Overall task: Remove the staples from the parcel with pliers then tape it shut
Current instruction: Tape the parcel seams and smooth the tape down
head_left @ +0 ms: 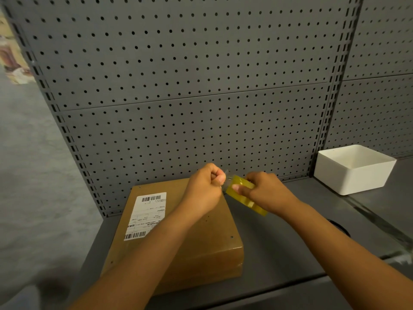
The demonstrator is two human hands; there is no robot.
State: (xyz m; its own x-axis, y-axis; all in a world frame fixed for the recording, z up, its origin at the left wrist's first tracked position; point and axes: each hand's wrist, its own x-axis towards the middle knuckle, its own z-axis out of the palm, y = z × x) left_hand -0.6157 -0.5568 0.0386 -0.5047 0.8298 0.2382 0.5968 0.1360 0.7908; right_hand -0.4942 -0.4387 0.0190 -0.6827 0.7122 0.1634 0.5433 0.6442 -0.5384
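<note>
Head view: brown cardboard parcel [178, 238] lies flat on the grey shelf [279, 242], long axis running 12 to 6, white shipping label [146, 217] at its 10 o'clock. Just above its 1 o'clock corner, the right hand [261, 192] grips the yellowish tape roll [243, 195]; left hand [206, 186], nearer the parcel, pinches the tape's free end.

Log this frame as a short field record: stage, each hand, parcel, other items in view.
stage: taping, tape end being pulled
left hand: pinches the free tape end
right hand: grips the yellowish tape roll
parcel: brown box flat on the grey shelf, shipping label on top
other: white bin at right, pegboard behind
pliers: not identifiable
</note>
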